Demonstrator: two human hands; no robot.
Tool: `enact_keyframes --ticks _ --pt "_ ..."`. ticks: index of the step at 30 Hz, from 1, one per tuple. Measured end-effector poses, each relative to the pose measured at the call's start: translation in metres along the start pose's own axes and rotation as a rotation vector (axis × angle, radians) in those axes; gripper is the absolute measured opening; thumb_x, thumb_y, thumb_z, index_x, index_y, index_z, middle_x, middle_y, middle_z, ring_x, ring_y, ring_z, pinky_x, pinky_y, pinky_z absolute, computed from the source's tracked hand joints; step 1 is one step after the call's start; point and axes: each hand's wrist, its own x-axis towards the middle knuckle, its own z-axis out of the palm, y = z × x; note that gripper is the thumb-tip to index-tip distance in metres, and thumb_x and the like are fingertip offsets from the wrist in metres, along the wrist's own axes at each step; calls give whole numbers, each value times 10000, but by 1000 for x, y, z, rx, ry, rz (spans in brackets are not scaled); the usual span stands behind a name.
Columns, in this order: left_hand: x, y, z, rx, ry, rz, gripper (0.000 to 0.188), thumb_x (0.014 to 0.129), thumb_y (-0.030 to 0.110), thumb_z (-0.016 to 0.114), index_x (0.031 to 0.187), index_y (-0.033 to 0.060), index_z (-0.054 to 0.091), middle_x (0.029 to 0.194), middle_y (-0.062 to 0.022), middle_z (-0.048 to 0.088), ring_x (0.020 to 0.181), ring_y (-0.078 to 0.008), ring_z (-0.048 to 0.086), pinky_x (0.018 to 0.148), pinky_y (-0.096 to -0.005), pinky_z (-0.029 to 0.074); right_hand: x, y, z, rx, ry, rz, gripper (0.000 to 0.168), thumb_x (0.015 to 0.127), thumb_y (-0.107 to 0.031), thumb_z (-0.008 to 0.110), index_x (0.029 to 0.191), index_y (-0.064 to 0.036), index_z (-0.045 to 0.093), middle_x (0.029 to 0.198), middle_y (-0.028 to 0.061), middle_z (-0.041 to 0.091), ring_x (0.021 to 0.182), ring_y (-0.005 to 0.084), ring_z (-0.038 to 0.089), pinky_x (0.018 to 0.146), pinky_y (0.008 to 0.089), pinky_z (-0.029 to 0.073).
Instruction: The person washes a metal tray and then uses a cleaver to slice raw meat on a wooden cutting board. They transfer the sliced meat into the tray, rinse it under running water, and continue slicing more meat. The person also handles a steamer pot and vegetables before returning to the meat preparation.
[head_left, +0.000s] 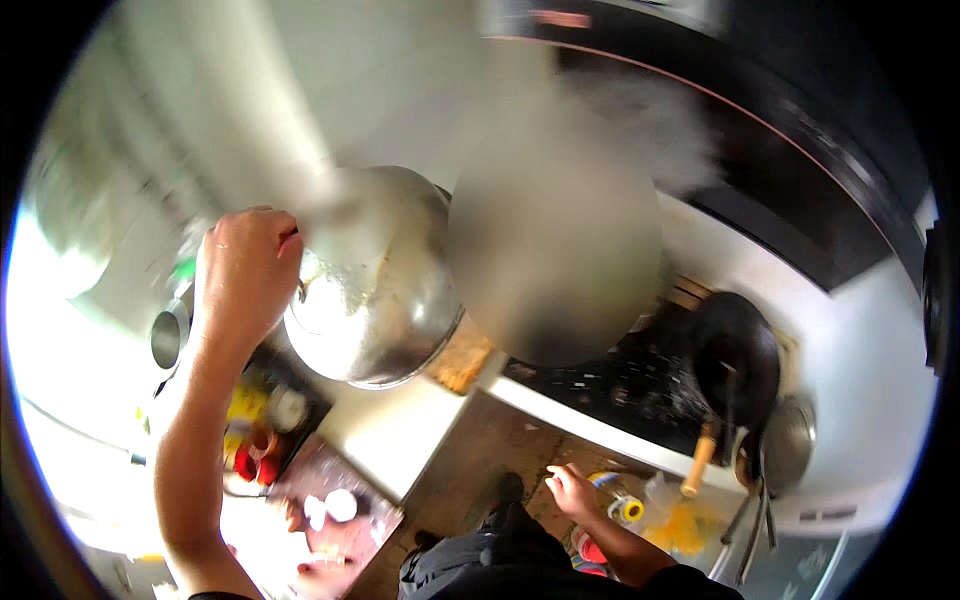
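My left hand (247, 262) is raised and grips a large domed metal lid (390, 277) by the handle at its top. The lid is tilted on its side, and bright light reflects from it. Right beside it is a big round pot (555, 330) on the stove, its inside hidden by thick steam (555, 195). My right hand (574, 491) hangs low near my body, in front of the stove's edge, with its fingers partly curled and nothing seen in them.
A black wok (731, 360) with a wooden handle (701, 457) sits at the right of the black stovetop (592, 390). Metal utensils (787, 450) stand beyond it. Jars and bottles (262, 420) crowd the left, near a reddish board (367, 517). A dark range hood (750, 135) hangs above.
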Motion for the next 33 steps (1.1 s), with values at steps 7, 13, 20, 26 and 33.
enact_keyframes --ticks 7,13,20,26,33 --pt "-199 -204 -90 194 -104 -400 156 989 96 730 1030 -37 802 1014 -214 762 955 -419 749 906 -500 581 14 -79 73 7 -286 -225 243 997 -138 769 1231 -76 748 985 89 660 817 268 684 737 415 568" --pt "-436 -384 -158 516 -298 -649 173 1000 161 752 1080 28 828 927 -166 814 881 -359 788 864 -465 603 -11 -174 154 -85 -485 -394 242 992 -113 774 1228 -68 751 981 88 639 751 249 662 708 408 547" --pt "-657 -540 -123 275 -67 -755 143 915 145 832 997 32 805 950 -178 785 896 -367 773 843 -468 609 -80 -310 250 -126 -623 -477 279 980 -125 782 1252 -74 757 1018 96 672 754 248 676 731 400 562" --pt "-781 -627 -36 262 -31 -792 73 919 140 778 943 73 763 987 -150 732 932 -386 749 829 -497 614 -129 -370 283 -160 -641 -487 292 970 -124 789 1255 -70 761 1045 100 687 768 244 689 742 393 570" --pt "-831 -658 75 104 -65 -894 96 953 156 751 991 86 805 1032 -138 756 965 -380 756 858 -494 613 -152 -376 282 -260 -584 -416 288 969 -127 797 1249 -70 766 1047 110 681 739 248 689 727 383 572"
